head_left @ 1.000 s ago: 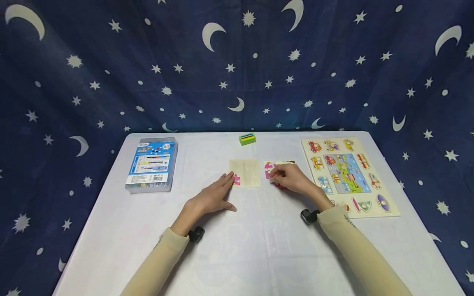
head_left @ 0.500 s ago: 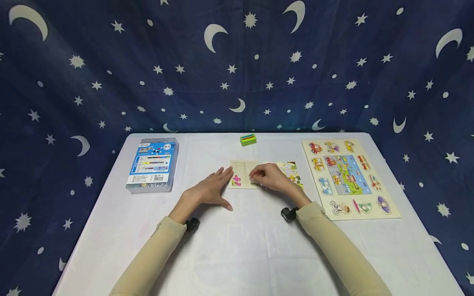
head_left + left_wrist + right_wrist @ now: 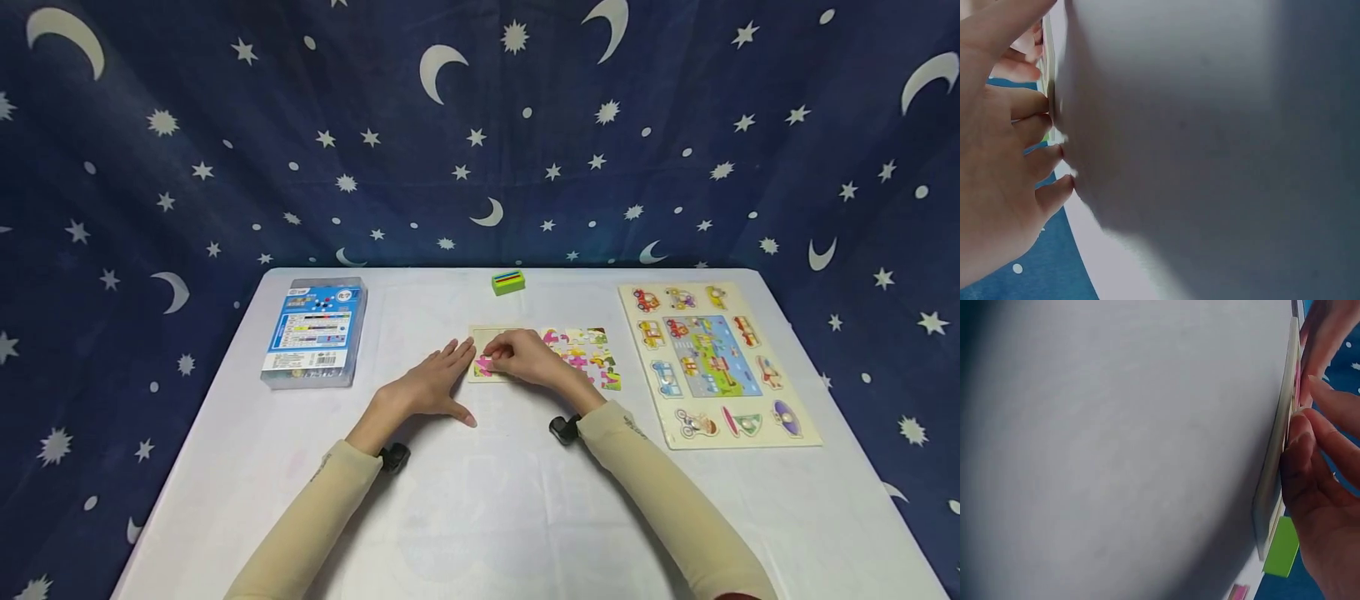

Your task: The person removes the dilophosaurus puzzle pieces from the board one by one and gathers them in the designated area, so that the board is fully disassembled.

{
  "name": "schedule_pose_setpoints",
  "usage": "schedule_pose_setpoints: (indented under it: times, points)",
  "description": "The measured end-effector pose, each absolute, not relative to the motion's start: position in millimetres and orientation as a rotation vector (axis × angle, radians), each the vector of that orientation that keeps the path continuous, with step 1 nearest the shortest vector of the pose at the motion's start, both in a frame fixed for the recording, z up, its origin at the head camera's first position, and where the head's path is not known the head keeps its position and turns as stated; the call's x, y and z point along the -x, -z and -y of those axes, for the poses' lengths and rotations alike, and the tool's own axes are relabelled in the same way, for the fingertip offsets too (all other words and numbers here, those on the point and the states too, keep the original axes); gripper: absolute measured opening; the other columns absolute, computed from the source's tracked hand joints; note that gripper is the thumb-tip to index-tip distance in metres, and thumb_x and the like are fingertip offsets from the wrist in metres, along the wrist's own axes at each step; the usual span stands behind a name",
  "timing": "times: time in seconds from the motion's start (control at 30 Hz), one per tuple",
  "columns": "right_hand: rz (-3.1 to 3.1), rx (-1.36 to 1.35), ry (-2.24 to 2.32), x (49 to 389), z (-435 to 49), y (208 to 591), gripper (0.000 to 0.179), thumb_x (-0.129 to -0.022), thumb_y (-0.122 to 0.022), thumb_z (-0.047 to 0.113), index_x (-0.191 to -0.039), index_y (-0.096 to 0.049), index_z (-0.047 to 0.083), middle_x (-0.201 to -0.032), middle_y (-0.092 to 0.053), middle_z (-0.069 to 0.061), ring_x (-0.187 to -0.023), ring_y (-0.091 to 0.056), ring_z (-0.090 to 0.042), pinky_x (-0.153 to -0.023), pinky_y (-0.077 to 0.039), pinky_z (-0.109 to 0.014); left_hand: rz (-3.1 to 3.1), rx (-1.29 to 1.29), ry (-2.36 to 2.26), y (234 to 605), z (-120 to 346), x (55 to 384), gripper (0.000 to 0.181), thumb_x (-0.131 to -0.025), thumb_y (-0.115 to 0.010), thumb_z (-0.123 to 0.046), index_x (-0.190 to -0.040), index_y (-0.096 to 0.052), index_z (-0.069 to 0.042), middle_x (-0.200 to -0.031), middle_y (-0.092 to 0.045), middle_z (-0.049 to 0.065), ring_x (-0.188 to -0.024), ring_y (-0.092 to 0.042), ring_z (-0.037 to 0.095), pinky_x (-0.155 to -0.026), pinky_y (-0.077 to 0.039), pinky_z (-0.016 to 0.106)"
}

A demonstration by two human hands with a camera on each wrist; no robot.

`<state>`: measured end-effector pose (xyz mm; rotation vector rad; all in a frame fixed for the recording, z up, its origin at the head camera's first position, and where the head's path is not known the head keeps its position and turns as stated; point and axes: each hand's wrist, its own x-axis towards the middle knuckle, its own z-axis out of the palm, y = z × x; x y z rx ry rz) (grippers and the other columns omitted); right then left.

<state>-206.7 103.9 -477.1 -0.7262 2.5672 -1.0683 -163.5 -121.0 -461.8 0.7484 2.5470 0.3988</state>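
A small square wooden puzzle tray [image 3: 480,331] lies mid-table, with pink puzzle pieces [image 3: 482,367] in its lower left corner. My left hand [image 3: 431,385] rests with straight, spread fingertips at the tray's left edge, thumb out to the side. Over the tray, my right hand [image 3: 525,358] pinches a small puzzle piece at that same corner; its fingers mostly hide the piece. The right wrist view shows thumb and fingers together low over the tray's edge [image 3: 1275,456]. Right of the tray, several colourful puzzle pieces [image 3: 592,358] lie grouped on the table.
A clear plastic box with a blue label [image 3: 311,333] stands at the left. A small green block with coloured stripes [image 3: 508,282] sits near the back edge. At the right lies a large wooden puzzle board [image 3: 808,435] with vehicle shapes.
My right hand has moved left from the grouped pieces to the tray's lower left corner, uncovering that group. The left hand has stayed by the tray's left edge.
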Motion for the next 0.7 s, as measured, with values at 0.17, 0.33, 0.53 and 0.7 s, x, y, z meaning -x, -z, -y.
schedule_pose_setpoints:
  times: [0.17, 0.33, 0.53, 0.7]
  points:
    - [-2.580, 0.734, 1.010, 206.1, -98.9, 476.5, 0.026, -0.090, -0.080, 0.016, -0.111, -0.076, 0.001, -0.088, -0.069, -0.003, -0.079, -0.059, -0.009, -0.075, -0.049, -0.025, -2.538, -0.740, -0.412, 461.3, 119.4, 162.2, 0.125, -0.078, -0.086, -0.053, -0.165, -0.012, -0.004, -0.174, -0.003, 0.010, -0.161, -0.002, 0.032, -0.130, -0.012, 0.051]
    - [-2.589, 0.726, 0.987, 205.3, -97.8, 475.9, 0.026, -0.089, -0.081, 0.017, -0.110, -0.076, 0.002, -0.090, -0.070, -0.004, -0.079, -0.058, -0.010, -0.075, -0.048, -0.025, -2.533, -0.741, -0.422, 460.0, 118.4, 161.0, 0.125, -0.078, -0.087, -0.052, -0.165, -0.012, -0.003, -0.174, -0.003, 0.010, -0.161, -0.002, 0.032, -0.130, -0.012, 0.051]
    - [-2.589, 0.694, 1.006, 204.4, -98.1, 474.5, 0.021, -0.089, -0.080, 0.014, -0.107, -0.075, 0.004, -0.093, -0.070, -0.005, -0.080, -0.059, -0.011, -0.074, -0.048, -0.026, -2.527, -0.739, -0.435, 459.4, 116.9, 159.9, 0.125, -0.077, -0.087, -0.051, -0.165, -0.013, -0.003, -0.174, -0.003, 0.010, -0.161, -0.002, 0.032, -0.130, -0.011, 0.051]
    - [-2.565, 0.634, 1.058, 203.2, -99.9, 473.4, 0.017, -0.090, -0.078, 0.012, -0.105, -0.073, 0.005, -0.088, -0.070, -0.003, -0.077, -0.059, -0.010, -0.072, -0.048, -0.025, -2.524, -0.740, -0.424, 459.7, 115.0, 158.8, 0.125, -0.077, -0.087, -0.052, -0.165, -0.011, -0.005, -0.174, -0.002, 0.009, -0.161, -0.001, 0.031, -0.130, -0.011, 0.050]
